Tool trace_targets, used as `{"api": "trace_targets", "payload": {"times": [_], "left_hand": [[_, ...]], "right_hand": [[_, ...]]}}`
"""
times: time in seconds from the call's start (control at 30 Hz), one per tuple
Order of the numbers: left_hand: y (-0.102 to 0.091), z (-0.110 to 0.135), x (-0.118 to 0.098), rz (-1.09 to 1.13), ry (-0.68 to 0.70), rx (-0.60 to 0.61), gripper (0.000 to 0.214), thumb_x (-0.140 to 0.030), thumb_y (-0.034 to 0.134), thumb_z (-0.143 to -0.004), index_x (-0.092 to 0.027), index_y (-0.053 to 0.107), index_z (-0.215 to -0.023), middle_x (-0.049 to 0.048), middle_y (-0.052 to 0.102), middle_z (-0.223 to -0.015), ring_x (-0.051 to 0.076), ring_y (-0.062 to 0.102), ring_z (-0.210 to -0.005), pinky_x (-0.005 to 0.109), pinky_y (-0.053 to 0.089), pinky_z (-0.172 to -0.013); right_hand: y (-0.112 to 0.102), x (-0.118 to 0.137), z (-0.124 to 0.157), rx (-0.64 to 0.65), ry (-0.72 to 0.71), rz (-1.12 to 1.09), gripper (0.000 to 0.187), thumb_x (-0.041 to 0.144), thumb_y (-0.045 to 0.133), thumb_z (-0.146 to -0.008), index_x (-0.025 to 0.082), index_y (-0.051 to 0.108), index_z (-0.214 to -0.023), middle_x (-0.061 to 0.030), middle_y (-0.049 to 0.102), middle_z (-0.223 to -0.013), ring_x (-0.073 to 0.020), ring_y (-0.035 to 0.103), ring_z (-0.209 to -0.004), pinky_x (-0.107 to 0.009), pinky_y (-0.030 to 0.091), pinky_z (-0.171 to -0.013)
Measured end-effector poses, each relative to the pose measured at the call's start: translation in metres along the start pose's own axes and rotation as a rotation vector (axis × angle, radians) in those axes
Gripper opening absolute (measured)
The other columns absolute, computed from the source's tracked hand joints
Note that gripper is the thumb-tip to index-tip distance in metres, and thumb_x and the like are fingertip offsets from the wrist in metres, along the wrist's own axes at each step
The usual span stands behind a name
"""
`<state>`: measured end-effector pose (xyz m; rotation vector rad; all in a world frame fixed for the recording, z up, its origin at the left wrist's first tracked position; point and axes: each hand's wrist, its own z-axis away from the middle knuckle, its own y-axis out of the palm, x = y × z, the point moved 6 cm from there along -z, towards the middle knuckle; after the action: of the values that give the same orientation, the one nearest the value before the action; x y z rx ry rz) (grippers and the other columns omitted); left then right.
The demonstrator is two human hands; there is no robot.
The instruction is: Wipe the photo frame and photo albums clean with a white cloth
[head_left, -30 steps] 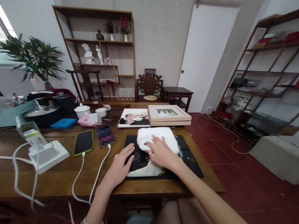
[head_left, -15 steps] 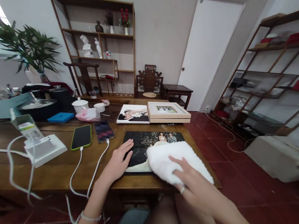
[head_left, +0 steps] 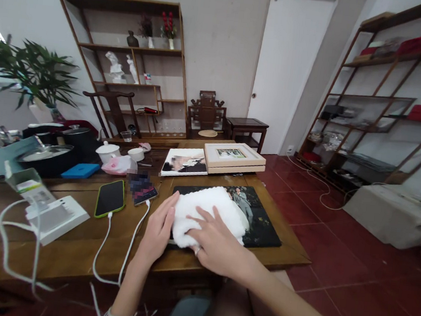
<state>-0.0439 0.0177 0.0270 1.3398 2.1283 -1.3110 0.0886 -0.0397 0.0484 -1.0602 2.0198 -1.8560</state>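
Note:
A dark photo panel (head_left: pixel 267 230) printed with a couple lies flat on the wooden table in front of me. My right hand (head_left: pixel 214 235) presses a fluffy white cloth (head_left: pixel 209 201) onto the panel's left half, its fingers bent into the cloth and a ring on one finger. The cloth covers much of the picture, and the figure in a grey suit shows beside it. Along the panel's left edge rests my left hand (head_left: pixel 159 227), its fingers stretched out and touching the edge, close to the cloth.
Behind the panel lie a white photo board (head_left: pixel 185 162) and stacked pale wooden frames (head_left: pixel 234 161). To the left are a green-edged phone (head_left: pixel 110 198), another phone (head_left: pixel 142 191), white cables (head_left: pixel 98 251), an open white box (head_left: pixel 57 219), a teapot (head_left: pixel 108 151) and black pots (head_left: pixel 45 158).
My right hand has slid the white cloth left across the panel, uncovering its right side. My left hand stays at the left edge. The view has shifted slightly.

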Motion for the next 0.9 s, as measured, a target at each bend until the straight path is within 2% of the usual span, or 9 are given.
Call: {"api": "trace_targets", "payload": {"times": [0.13,0.23,0.37,0.47,0.6,0.77,0.9], "left_hand": [[0.004,0.000,-0.002,-0.063,0.016,0.009,0.046,-0.035,0.028,-0.095,-0.012,0.049,-0.128,0.0109,0.051,-0.135,0.020,0.044,-0.126,0.038,0.032,-0.108],[0.010,0.001,-0.003,-0.141,0.034,0.053,0.043,-0.035,0.035,-0.093,-0.013,0.053,-0.125,0.0113,0.053,-0.132,0.021,0.047,-0.124,0.039,0.035,-0.107],[0.015,0.000,-0.003,-0.195,0.047,0.086,0.036,-0.033,0.042,-0.090,-0.017,0.061,-0.116,0.0094,0.061,-0.124,0.023,0.055,-0.117,0.040,0.041,-0.102],[0.014,0.000,-0.003,-0.191,0.058,0.068,0.034,-0.031,0.043,-0.089,-0.016,0.065,-0.110,0.0095,0.065,-0.116,0.023,0.059,-0.111,0.040,0.045,-0.099],[0.014,0.000,-0.004,-0.186,0.074,0.061,0.031,-0.030,0.045,-0.088,-0.017,0.067,-0.105,0.0080,0.068,-0.112,0.023,0.061,-0.109,0.041,0.046,-0.098],[0.014,-0.001,-0.004,-0.193,0.090,0.063,0.030,-0.029,0.045,-0.088,-0.015,0.068,-0.101,0.0095,0.069,-0.108,0.025,0.062,-0.106,0.040,0.048,-0.095],[0.014,-0.001,-0.003,-0.200,0.107,0.064,0.028,-0.028,0.046,-0.087,-0.015,0.070,-0.095,0.0093,0.071,-0.103,0.025,0.065,-0.101,0.039,0.049,-0.092]], "right_hand": [[-0.001,0.011,0.027,0.043,-0.066,-0.091,0.032,0.014,0.047,-0.081,0.023,0.061,-0.108,-0.0047,0.051,-0.133,-0.0247,0.022,-0.135,-0.054,0.009,-0.109],[-0.007,0.002,0.049,0.046,0.034,-0.098,0.033,0.013,0.046,-0.081,0.023,0.060,-0.109,-0.0068,0.056,-0.126,-0.0215,0.025,-0.134,-0.050,0.011,-0.110],[-0.018,-0.029,0.056,0.019,0.209,0.036,0.032,0.018,0.044,-0.085,0.018,0.059,-0.112,-0.0156,0.050,-0.131,-0.0262,0.032,-0.130,-0.048,0.019,-0.107],[-0.028,-0.057,0.037,-0.026,0.283,0.111,0.030,0.015,0.040,-0.085,0.016,0.059,-0.109,-0.0160,0.053,-0.125,-0.0286,0.045,-0.117,-0.046,0.028,-0.099],[-0.032,-0.075,-0.013,-0.032,0.258,0.099,0.029,0.017,0.037,-0.088,0.018,0.060,-0.106,-0.0121,0.061,-0.111,-0.0268,0.053,-0.104,-0.040,0.035,-0.089],[-0.020,-0.054,-0.078,0.000,0.114,0.059,0.031,0.021,0.039,-0.087,0.022,0.059,-0.111,-0.0076,0.062,-0.116,-0.0250,0.053,-0.107,-0.037,0.037,-0.088],[-0.012,-0.040,-0.095,0.014,0.059,0.042,0.031,0.023,0.042,-0.085,0.020,0.060,-0.111,-0.0084,0.063,-0.114,-0.0257,0.055,-0.104,-0.037,0.038,-0.087]]}}
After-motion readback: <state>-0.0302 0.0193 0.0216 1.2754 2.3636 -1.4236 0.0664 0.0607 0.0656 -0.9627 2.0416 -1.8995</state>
